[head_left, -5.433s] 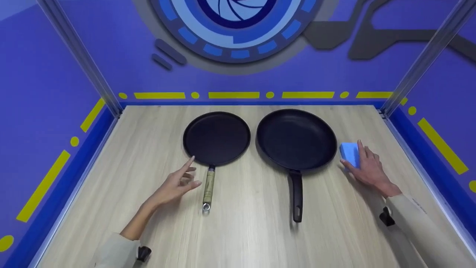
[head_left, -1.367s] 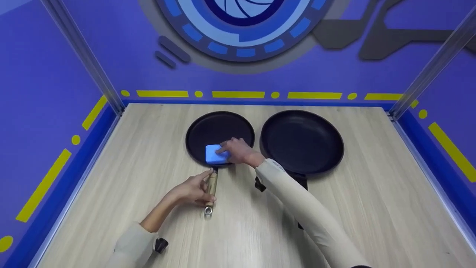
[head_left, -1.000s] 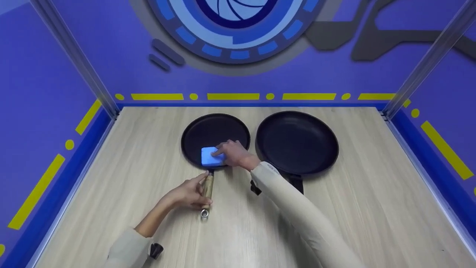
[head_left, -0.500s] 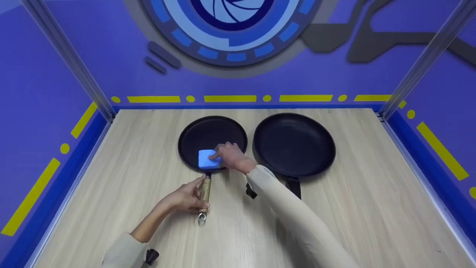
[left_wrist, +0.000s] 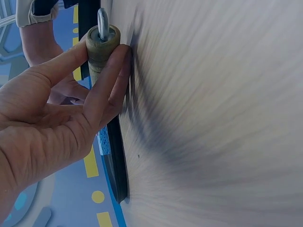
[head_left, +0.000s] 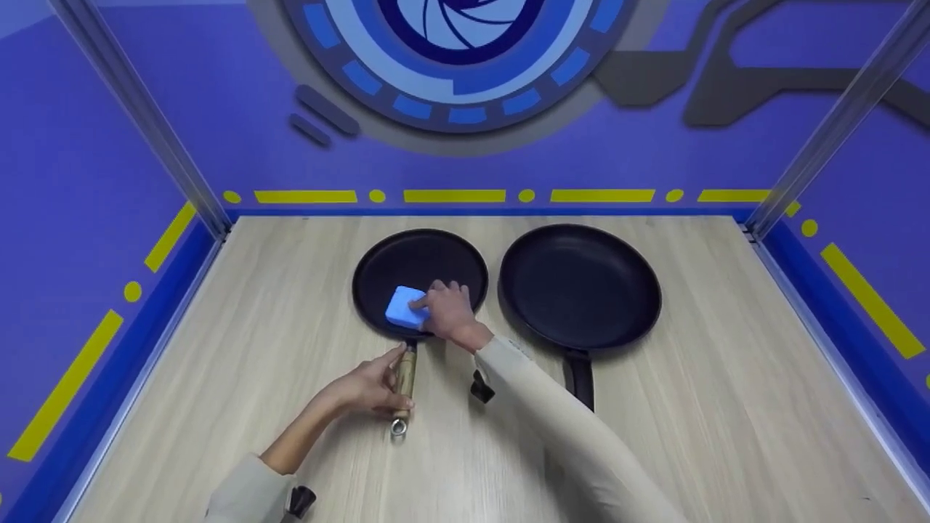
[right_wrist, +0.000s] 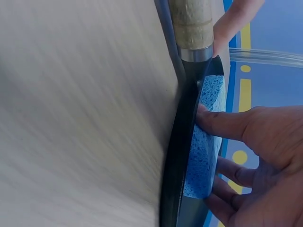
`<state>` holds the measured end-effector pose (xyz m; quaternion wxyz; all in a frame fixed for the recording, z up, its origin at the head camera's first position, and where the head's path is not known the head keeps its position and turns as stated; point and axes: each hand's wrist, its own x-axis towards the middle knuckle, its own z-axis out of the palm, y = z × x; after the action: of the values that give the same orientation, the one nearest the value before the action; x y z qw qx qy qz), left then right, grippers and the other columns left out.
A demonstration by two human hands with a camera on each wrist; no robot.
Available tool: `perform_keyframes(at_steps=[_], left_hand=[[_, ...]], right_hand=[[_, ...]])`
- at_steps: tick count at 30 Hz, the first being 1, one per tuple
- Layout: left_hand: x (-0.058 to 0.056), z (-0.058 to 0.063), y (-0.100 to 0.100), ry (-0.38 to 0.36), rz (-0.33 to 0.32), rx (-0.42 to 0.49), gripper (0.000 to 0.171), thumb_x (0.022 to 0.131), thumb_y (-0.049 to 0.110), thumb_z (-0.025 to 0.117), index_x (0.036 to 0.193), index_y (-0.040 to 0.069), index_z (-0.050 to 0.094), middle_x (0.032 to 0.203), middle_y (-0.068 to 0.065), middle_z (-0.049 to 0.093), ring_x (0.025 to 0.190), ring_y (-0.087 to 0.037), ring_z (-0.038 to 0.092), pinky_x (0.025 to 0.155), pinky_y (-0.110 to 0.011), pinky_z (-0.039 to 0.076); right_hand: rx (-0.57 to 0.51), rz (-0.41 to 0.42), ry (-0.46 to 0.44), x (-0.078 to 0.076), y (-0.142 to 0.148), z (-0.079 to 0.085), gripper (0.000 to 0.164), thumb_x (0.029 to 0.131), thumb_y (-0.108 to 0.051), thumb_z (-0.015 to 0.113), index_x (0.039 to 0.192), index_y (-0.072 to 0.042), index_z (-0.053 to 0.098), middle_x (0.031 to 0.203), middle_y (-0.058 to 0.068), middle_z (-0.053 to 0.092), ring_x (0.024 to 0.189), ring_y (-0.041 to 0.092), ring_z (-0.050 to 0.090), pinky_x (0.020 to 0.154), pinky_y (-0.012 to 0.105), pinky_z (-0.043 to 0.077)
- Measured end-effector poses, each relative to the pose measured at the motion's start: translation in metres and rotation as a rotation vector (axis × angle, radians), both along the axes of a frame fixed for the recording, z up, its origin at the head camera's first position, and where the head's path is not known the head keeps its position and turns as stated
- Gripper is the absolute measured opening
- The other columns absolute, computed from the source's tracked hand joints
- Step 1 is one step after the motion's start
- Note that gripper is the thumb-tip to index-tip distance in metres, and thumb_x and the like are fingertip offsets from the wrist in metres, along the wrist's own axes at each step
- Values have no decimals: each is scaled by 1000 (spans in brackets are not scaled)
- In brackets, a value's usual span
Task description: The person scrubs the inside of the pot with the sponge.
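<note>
A flat black pan (head_left: 429, 254) with a wooden handle (head_left: 407, 378) lies on the left of the table. My left hand (head_left: 367, 385) grips that handle from its left side, thumb and fingers on either side of it in the left wrist view. The metal hanging ring (left_wrist: 103, 23) sticks out past the grip. My right hand (head_left: 449, 312) holds a blue sponge (head_left: 405, 307) on the near part of the pan, close to the handle joint. Thumb and fingers span the sponge (right_wrist: 203, 151) in the right wrist view.
A deeper black frying pan (head_left: 581, 283) stands just right of the flat one, its black handle (head_left: 580, 378) partly hidden by the right sleeve (head_left: 559, 428). Blue panels (head_left: 465, 174) wall in the back and sides of the wooden table (head_left: 726, 407).
The right hand has brought the sponge from the table's right side onto the flat pan, and the sponge has lately turned slightly. The left hand has taken hold of the wooden handle.
</note>
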<state>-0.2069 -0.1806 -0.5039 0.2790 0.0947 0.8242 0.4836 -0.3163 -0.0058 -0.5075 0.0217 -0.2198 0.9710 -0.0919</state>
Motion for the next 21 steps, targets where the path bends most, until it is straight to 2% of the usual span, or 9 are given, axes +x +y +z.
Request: perform_keyframes(at_steps=[7, 16, 21], left_hand=[[0, -1, -2, 19, -11, -15, 103, 84, 0, 81, 161, -3, 13, 87, -8, 58, 72, -13, 59, 63, -23, 51], [-1, 3, 0, 39, -17, -22, 102, 84, 1, 81, 161, -4, 14, 85, -6, 56, 70, -13, 55, 62, -24, 52], [0, 1, -1, 54, -18, -30, 103, 83, 2, 82, 160, -6, 15, 86, -7, 57, 70, -13, 56, 63, -24, 51]], right_hand=[[-68, -9, 7, -1, 2, -1, 47, 82, -30, 87, 126, -36, 72, 127, 10, 69, 107, 38, 62, 92, 49, 49], [-76, -42, 24, -1, 1, -4, 46, 83, -33, 86, 127, -36, 73, 125, 12, 68, 105, 36, 61, 94, 49, 48], [40, -86, 180, 8, -9, -15, 41, 90, -47, 75, 128, -33, 71, 110, 15, 66, 98, 35, 62, 85, 44, 50]])
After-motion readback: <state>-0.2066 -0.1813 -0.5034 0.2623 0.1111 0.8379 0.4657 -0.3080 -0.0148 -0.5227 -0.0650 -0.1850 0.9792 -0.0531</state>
